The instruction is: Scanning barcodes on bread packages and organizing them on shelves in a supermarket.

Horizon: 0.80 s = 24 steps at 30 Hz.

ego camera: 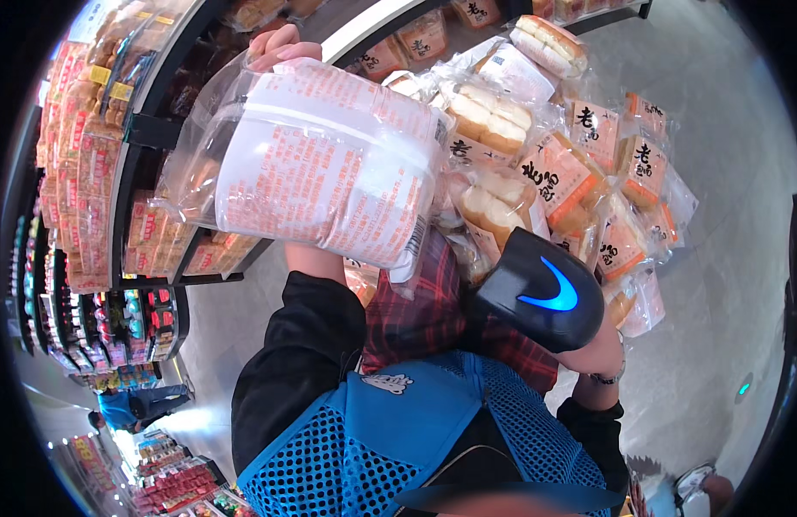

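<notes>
My left hand (282, 48) pinches the top edge of a bagged bread package (321, 161), its white back with orange print facing the camera and clear film spreading to the left. Beyond it spreads a pile of bagged bread loaves (560, 174) with orange-and-white labels, some turned to show pale bread rolls (492, 116). My right forearm, with a bracelet (611, 373) at the wrist, reaches toward the pile's near side. A black scanner-like device (544, 291) with a lit blue mark covers my right hand, so its fingers are hidden.
Store shelves (146, 239) with packed bread stand along the left. A low shelf (379, 22) with more bagged loaves lies beyond the pile. A person in blue (123, 408) is far off at lower left. Another person's shoe (692, 481) shows at lower right on the grey floor (715, 291).
</notes>
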Each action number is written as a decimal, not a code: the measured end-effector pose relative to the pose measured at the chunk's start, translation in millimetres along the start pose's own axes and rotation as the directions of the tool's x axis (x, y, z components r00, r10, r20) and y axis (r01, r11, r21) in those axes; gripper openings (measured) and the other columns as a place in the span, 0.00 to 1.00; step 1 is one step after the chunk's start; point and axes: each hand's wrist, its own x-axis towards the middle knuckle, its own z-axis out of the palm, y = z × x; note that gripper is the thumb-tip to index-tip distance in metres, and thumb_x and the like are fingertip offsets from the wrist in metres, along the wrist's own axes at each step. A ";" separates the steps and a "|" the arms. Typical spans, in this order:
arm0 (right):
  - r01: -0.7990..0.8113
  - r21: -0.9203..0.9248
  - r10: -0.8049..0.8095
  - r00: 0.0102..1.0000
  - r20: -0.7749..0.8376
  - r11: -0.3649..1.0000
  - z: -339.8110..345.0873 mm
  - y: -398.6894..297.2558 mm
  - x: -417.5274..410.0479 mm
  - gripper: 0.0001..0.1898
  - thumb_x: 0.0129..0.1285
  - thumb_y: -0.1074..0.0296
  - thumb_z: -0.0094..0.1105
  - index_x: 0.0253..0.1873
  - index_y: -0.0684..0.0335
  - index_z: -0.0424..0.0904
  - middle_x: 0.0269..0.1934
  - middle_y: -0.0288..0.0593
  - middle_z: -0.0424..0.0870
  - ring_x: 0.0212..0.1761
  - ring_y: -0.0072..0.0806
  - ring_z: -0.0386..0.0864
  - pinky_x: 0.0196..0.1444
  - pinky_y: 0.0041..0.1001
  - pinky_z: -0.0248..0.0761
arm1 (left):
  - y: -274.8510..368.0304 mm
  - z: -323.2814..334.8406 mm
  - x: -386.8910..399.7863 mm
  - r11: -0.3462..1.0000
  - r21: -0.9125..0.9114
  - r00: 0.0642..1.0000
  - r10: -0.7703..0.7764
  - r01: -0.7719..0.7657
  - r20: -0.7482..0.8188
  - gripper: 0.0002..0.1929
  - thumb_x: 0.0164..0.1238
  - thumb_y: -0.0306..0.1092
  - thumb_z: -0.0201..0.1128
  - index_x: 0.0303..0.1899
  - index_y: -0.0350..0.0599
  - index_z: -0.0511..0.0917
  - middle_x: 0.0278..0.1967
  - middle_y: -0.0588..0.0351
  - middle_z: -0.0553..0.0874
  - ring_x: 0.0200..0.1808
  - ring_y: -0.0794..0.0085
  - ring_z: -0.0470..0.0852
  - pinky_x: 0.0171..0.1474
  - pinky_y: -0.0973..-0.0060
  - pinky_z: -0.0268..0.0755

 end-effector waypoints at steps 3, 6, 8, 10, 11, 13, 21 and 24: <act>-0.012 0.033 0.012 1.000 0.002 0.999 -0.4 0.9 2.1 0.43 0.45 0.65 0.82 0.66 0.71 0.67 0.58 0.49 0.81 0.58 0.32 0.80 0.61 0.32 0.72 | -4.2 2.4 -10.8 0.985 0.103 0.986 0.148 -0.139 -0.075 0.07 0.76 0.44 0.56 0.38 0.58 0.77 0.35 0.70 0.83 0.53 0.77 0.72 0.60 0.72 0.68; -0.002 -0.039 0.000 0.999 -0.041 0.999 -1.5 3.6 3.4 0.41 0.46 0.67 0.81 0.66 0.70 0.68 0.58 0.48 0.81 0.57 0.30 0.81 0.60 0.31 0.73 | 5.6 33.8 -22.5 0.968 0.249 0.968 0.033 0.031 -0.249 0.12 0.79 0.46 0.54 0.48 0.49 0.77 0.51 0.58 0.81 0.58 0.66 0.73 0.63 0.63 0.72; -0.136 -0.091 0.112 0.967 -0.230 0.987 3.6 6.7 3.2 0.38 0.49 0.72 0.79 0.66 0.70 0.69 0.58 0.47 0.81 0.57 0.28 0.81 0.59 0.30 0.73 | -0.5 70.1 -44.2 0.645 0.764 0.602 0.620 -0.028 -0.502 0.15 0.80 0.45 0.52 0.50 0.44 0.76 0.53 0.51 0.80 0.58 0.59 0.75 0.66 0.58 0.70; -0.344 0.155 0.376 0.874 -0.308 0.926 7.4 11.0 4.4 0.36 0.52 0.76 0.76 0.66 0.70 0.68 0.58 0.46 0.81 0.57 0.27 0.81 0.60 0.29 0.73 | -5.2 84.3 -58.2 0.344 0.935 0.242 0.903 0.087 -0.355 0.16 0.81 0.42 0.49 0.52 0.38 0.76 0.54 0.44 0.80 0.59 0.52 0.77 0.68 0.53 0.69; -0.415 0.224 0.468 0.827 -0.311 0.882 6.6 14.1 6.0 0.35 0.53 0.78 0.75 0.66 0.70 0.68 0.58 0.46 0.81 0.57 0.27 0.80 0.60 0.29 0.73 | -6.9 82.4 -61.6 0.278 0.957 0.164 0.944 0.077 -0.287 0.16 0.82 0.40 0.47 0.52 0.36 0.75 0.54 0.41 0.79 0.59 0.49 0.77 0.68 0.51 0.69; -0.402 0.173 0.436 0.858 -0.272 0.899 4.7 18.9 10.5 0.34 0.55 0.82 0.72 0.67 0.70 0.66 0.59 0.47 0.81 0.58 0.27 0.80 0.61 0.28 0.73 | -3.0 69.5 -62.9 0.090 0.986 0.164 0.980 0.141 -0.113 0.12 0.82 0.35 0.48 0.47 0.37 0.77 0.43 0.48 0.83 0.48 0.61 0.82 0.58 0.62 0.77; -0.438 0.200 0.481 0.811 -0.333 0.876 12.2 15.4 5.3 0.35 0.55 0.82 0.72 0.68 0.69 0.66 0.57 0.46 0.81 0.57 0.27 0.80 0.60 0.28 0.73 | 12.2 -52.4 -41.8 -0.337 0.883 0.244 0.933 0.327 0.265 0.09 0.81 0.30 0.53 0.39 0.37 0.77 0.33 0.61 0.80 0.34 0.81 0.77 0.43 0.77 0.80; -0.453 0.256 0.519 0.775 -0.359 0.854 11.9 18.2 4.7 0.35 0.56 0.83 0.71 0.68 0.69 0.66 0.56 0.44 0.82 0.54 0.25 0.81 0.57 0.26 0.75 | -16.1 -107.9 -53.7 -0.038 0.915 0.179 0.983 0.402 -0.037 0.09 0.79 0.30 0.55 0.37 0.40 0.80 0.36 0.59 0.84 0.38 0.78 0.80 0.47 0.76 0.74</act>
